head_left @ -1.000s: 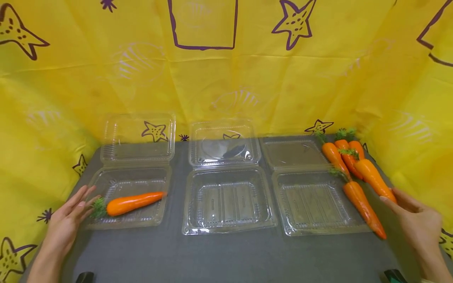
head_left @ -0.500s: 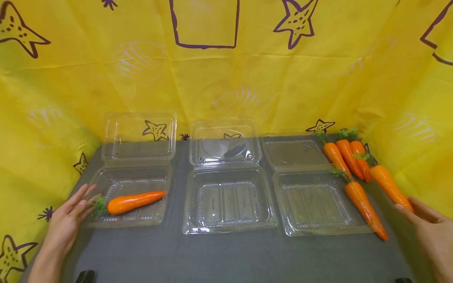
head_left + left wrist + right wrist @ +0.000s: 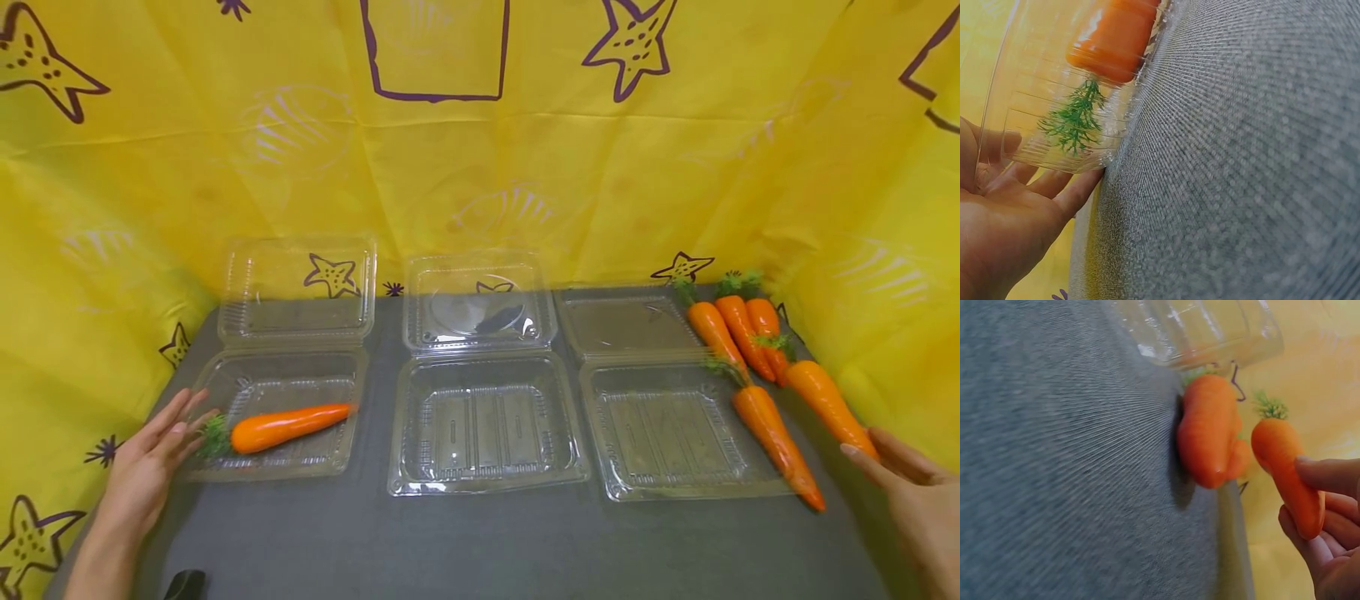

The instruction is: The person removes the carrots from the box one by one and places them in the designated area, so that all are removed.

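In the head view my right hand (image 3: pixel 918 500) pinches the tapered end of a carrot (image 3: pixel 828 404) at the right edge of the table. The right wrist view shows this carrot (image 3: pixel 1288 469) raised off the cloth, thumb on one side and fingers on the other, green top pointing away. My left hand (image 3: pixel 150 467) touches the left end of a clear hinged plastic container (image 3: pixel 341 467), its fingers extended against the wall. Inside that container lies one carrot (image 3: pixel 288 427), its leafy top (image 3: pixel 1079 122) toward the left hand.
Two more clear containers, a middle one (image 3: pixel 487 487) and a right one (image 3: pixel 660 492), stand with lids raised. One carrot (image 3: pixel 776 442) lies across the right container's edge; several others (image 3: pixel 712 329) lie behind it. A yellow curtain (image 3: pixel 450 167) surrounds the grey table (image 3: pixel 465 550).
My right hand has drawn the pinched carrot to the right and nearer, away from the others behind it. The left hand stays at the left container.
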{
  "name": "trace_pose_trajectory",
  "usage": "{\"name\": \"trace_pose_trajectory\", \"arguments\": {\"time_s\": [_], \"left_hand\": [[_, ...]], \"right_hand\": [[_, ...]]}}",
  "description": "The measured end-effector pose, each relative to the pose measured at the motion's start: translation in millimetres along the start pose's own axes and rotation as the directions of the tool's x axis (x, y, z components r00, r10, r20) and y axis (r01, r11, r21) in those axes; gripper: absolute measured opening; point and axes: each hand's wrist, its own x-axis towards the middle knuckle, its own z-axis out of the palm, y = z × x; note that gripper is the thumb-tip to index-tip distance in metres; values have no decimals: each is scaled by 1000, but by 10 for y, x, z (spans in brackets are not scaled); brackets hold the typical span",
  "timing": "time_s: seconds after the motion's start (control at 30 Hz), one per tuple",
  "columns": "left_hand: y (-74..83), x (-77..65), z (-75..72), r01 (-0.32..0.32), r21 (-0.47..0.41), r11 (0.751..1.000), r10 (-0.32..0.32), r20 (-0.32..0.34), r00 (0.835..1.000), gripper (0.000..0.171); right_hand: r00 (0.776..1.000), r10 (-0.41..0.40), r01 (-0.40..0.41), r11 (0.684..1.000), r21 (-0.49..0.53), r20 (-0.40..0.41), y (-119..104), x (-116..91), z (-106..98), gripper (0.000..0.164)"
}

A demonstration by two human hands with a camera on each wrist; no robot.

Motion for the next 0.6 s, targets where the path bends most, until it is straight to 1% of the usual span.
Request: {"name": "trace_pose_trajectory", "arguments": {"time_s": [0.1,0.13,0.17,0.23,0.33,0.37,0.4,0.5,0.6], "left_hand": [[6,-13,-1,5,4,1000,-5,-7,1000,53],[11,-16,-5,8,7,1000,-7,-10,1000,53],[17,-18,-10,11,13,1000,-11,-12,1000,53],[25,-26,-19,14,24,1000,-14,-16,1000,53],[31,-37,-28,18,24,1000,-17,-17,1000,53],[31,-39,-29,18,21,1000,-18,-17,1000,53],[29,-41,-28,16,13,1000,-16,-16,1000,53],[24,-32,-18,13,7,1000,-13,-5,1000,54],[17,-26,-3,5,8,1000,-5,4,1000,54]], "right_hand": [[999,42,-43,993,-114,-16,30,-13,3,52],[999,50,-52,986,-156,-19,32,-16,6,54],[998,53,-57,974,-220,-21,34,-20,9,54],[999,45,-51,937,-347,-25,43,-34,19,57],[999,25,-36,875,-482,-29,68,-53,43,65],[999,20,-33,859,-511,-32,73,-51,55,68],[999,19,-35,849,-526,-37,81,-46,66,70],[997,48,-72,837,-543,-58,101,-16,77,75],[996,64,-87,798,-596,-60,96,23,69,81]]}}
